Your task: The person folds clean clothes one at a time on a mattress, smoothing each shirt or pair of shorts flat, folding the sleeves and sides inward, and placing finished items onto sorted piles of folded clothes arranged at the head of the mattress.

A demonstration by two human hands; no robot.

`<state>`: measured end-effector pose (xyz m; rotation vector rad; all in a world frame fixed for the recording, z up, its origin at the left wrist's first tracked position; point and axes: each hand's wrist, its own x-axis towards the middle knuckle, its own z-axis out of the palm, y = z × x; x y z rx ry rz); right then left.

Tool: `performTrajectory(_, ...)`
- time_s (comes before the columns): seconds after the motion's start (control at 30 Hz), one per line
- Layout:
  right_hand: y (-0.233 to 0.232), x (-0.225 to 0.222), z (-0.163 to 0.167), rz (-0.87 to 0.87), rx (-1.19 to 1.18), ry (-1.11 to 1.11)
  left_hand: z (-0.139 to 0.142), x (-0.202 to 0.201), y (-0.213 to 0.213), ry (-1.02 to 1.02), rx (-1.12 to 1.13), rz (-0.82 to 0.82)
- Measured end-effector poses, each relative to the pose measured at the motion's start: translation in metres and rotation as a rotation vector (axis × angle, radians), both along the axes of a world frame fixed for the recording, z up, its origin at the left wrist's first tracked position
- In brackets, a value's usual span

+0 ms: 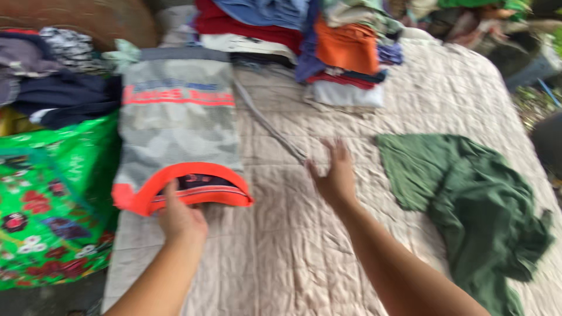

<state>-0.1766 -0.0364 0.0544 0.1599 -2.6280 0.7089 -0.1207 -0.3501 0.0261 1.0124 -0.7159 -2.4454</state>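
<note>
Folded garment: I see the grey camouflage top with orange hem (175, 126) on the quilted bed cover (281, 246), long axis running away from me.
Left hand (180, 217): touching the near hem; fingers tucked at the orange edge, grip unclear.
Right hand (335, 175): fingers spread, empty, flat on the cover.
Green shirt (468, 199): crumpled just right of the right hand, the nearer hand to it.
</note>
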Motion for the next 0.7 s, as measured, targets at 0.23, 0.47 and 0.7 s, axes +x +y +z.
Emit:
performTrajectory(0.23,0.274,0.090,0.005,-0.974,0.365,-0.068,-0.001,0.016,0.077,-0.365,-0.042,0.008)
performTrajectory(0.47,0.296,0.123,0.026,-0.867,-0.072,-0.173,-0.036,0.070,0.216,-0.223,-0.232,-0.771)
performTrajectory(0.7,0.150,0.199,0.138,0.416,-0.509,-0.449,0.051,0.051,0.286,-0.051,0.343,-1.223)
